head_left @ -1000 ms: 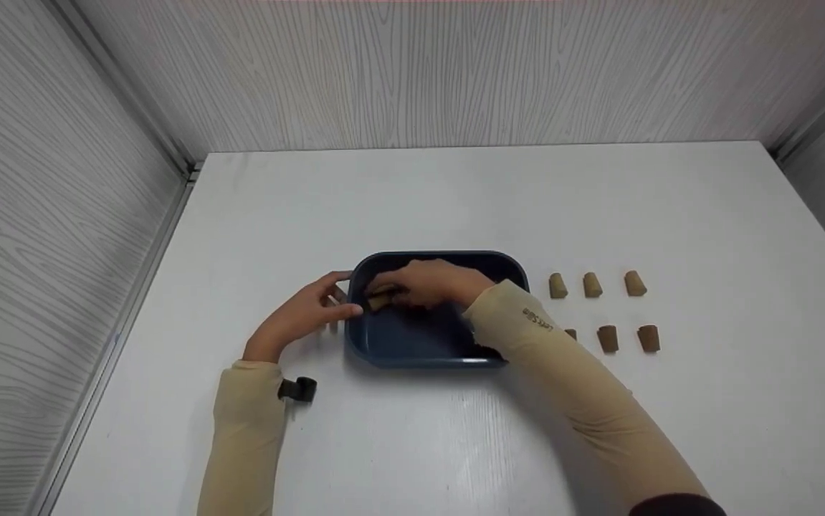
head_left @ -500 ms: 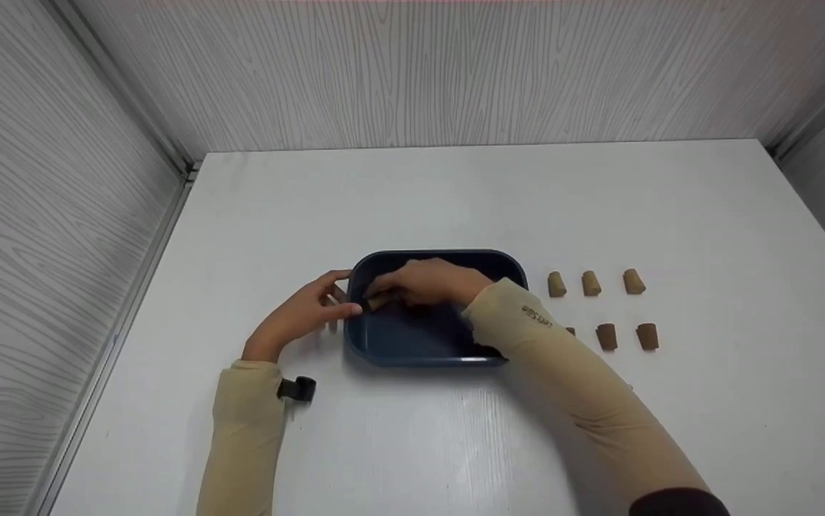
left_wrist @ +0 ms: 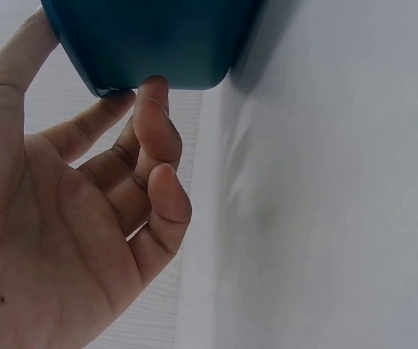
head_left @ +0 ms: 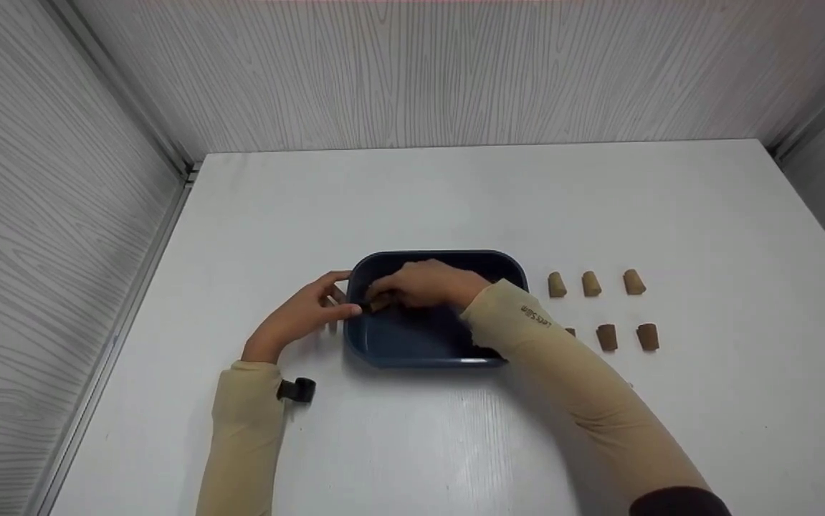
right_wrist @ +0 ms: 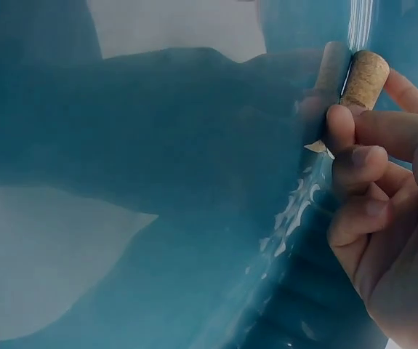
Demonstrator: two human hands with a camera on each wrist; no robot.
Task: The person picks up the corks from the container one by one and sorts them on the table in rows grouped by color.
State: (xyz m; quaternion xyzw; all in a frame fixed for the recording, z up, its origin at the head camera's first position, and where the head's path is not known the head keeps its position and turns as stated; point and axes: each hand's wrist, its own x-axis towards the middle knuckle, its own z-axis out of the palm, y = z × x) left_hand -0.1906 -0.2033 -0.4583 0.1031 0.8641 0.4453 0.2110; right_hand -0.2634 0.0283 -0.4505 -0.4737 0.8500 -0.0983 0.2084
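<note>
Inside the dark blue plastic tub (head_left: 412, 351), my right hand (head_left: 432, 282) pinches a tapered cork stopper (right_wrist: 366, 78) near the tub's left wall. Its thumb and fingertips are on the cork in the right wrist view, where the shiny wall mirrors it; in the head view the fingers mostly cover it. My left hand (head_left: 304, 313) holds the tub's left side. The thumb lies at the rim, and the fingers touch the outer wall, as the left wrist view also shows. The right forearm hides part of the tub's right side.
Right of the tub, several cork stoppers stand in two rows on the white table (head_left: 455, 201): lighter corks (head_left: 591, 284) behind, darker corks (head_left: 648, 337) in front, one partly behind the right sleeve (head_left: 563, 373). Wood-grain panels (head_left: 419, 72) bound the table's back and sides.
The right fingers have shifted slightly around the cork near the tub's left wall, covering more of it. The left hand and tub have stayed in place.
</note>
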